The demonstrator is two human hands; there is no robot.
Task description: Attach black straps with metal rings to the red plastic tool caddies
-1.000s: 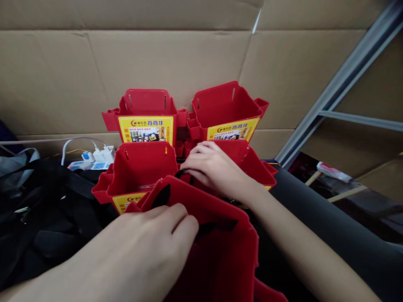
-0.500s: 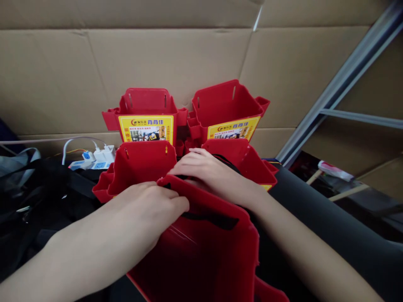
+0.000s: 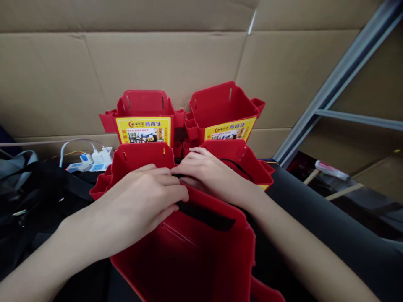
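A red plastic bin (image 3: 195,256) is tilted toward me at the bottom centre, its open inside showing. A black strap (image 3: 208,214) runs along its far wall. My left hand (image 3: 141,201) has its fingers curled over the bin's far rim, on the strap. My right hand (image 3: 210,176) is closed at the same rim, fingertips pinching the strap where the two hands meet. Behind them stand two red bins, one on the left (image 3: 141,161) and one on the right (image 3: 245,161), with two more behind that carry yellow labels (image 3: 143,130) (image 3: 228,130).
Cardboard sheets (image 3: 157,67) form the back wall. A white power strip with plugs (image 3: 91,161) lies at the left. Black fabric (image 3: 31,197) is piled at the left. A black surface (image 3: 330,235) and a grey metal rack frame (image 3: 340,71) are at the right.
My left hand moved up and away from me to the bin's far rim, meeting my right hand. The near bin tipped toward me, showing more of its inside.
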